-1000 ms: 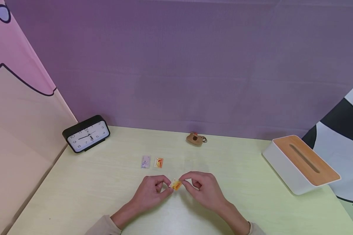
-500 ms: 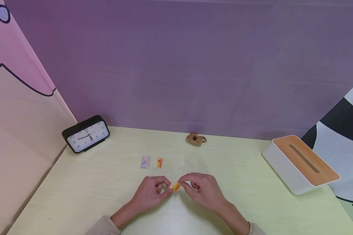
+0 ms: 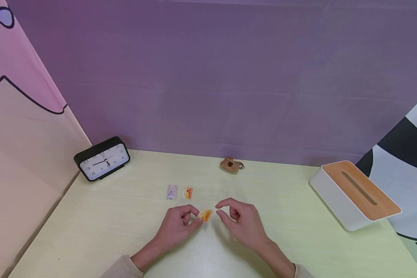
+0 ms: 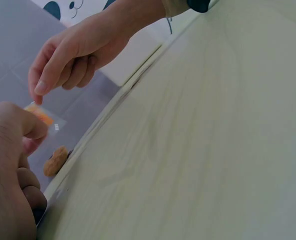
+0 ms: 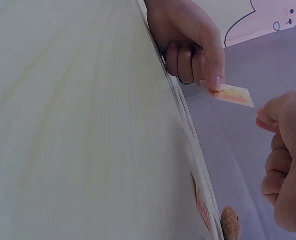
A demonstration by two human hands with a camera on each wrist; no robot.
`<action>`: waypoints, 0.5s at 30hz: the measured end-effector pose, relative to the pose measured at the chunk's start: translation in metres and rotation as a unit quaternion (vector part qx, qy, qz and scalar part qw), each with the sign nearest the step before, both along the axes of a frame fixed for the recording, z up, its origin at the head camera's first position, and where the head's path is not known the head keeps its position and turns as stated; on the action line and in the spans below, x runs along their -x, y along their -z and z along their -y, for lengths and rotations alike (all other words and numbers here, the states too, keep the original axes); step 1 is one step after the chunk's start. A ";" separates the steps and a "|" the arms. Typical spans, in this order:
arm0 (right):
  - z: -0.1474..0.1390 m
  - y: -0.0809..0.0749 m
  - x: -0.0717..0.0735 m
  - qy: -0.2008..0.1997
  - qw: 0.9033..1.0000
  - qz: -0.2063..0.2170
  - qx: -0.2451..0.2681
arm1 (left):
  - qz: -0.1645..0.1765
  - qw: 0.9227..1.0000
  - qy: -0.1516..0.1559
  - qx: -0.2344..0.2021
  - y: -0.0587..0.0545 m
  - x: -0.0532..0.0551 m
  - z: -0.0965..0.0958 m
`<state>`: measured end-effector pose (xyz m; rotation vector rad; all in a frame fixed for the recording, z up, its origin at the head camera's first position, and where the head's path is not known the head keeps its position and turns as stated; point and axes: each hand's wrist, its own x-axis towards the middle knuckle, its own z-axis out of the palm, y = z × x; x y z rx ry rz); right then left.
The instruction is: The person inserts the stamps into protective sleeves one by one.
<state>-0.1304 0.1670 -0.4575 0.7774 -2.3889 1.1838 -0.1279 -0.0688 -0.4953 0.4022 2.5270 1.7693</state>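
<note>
My left hand [image 3: 176,227] pinches a small orange-and-yellow stamp [image 3: 206,215] by its left end, between thumb and index finger, above the table. The stamp [image 5: 236,94] also shows in the right wrist view, with a pale border. Just right of it is my right hand [image 3: 244,224], thumb and index finger slightly apart with nothing visible between them; the other fingers are curled. Behind the hands, a lilac stamp [image 3: 172,192] and another orange stamp [image 3: 187,193] lie side by side on the table.
A black-framed clock [image 3: 102,159] stands at the back left. A brown pouch [image 3: 230,165] with a cord loop lies near the table's back edge. At right is a white tissue box [image 3: 354,197] with a wooden lid. Something faint and transparent lies behind my right hand.
My right thumb and index finger have let go of the stamp's right end and parted. My left hand has shifted slightly up and left, still pinching the stamp.
</note>
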 end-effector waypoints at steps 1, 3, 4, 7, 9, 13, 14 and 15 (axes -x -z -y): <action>0.000 0.000 0.000 0.002 1.000 0.013 0.007 | 0.006 1.000 -0.006 -0.012 -0.001 -0.001 -0.001; 0.000 -0.001 -0.001 0.003 0.999 0.044 0.020 | 0.018 0.999 -0.013 -0.036 -0.002 -0.003 -0.004; 0.000 -0.001 -0.001 0.001 0.998 0.056 0.026 | 0.023 0.999 -0.015 -0.045 -0.003 -0.004 -0.006; 0.002 -0.001 -0.002 -0.008 0.995 0.089 0.044 | 0.036 0.998 -0.014 -0.057 -0.006 -0.008 -0.010; 0.002 -0.001 -0.003 -0.009 0.994 0.102 0.048 | 0.042 0.998 -0.009 -0.054 -0.007 -0.010 -0.012; 0.003 -0.001 -0.004 0.000 0.993 0.111 0.047 | 0.044 0.998 0.005 -0.038 -0.009 -0.012 -0.014; 0.003 -0.001 -0.005 0.001 0.993 0.112 0.047 | 0.041 0.999 0.009 -0.032 -0.009 -0.012 -0.014; 0.003 -0.001 -0.005 0.004 0.992 0.113 0.048 | 0.038 0.999 0.013 -0.025 -0.009 -0.012 -0.014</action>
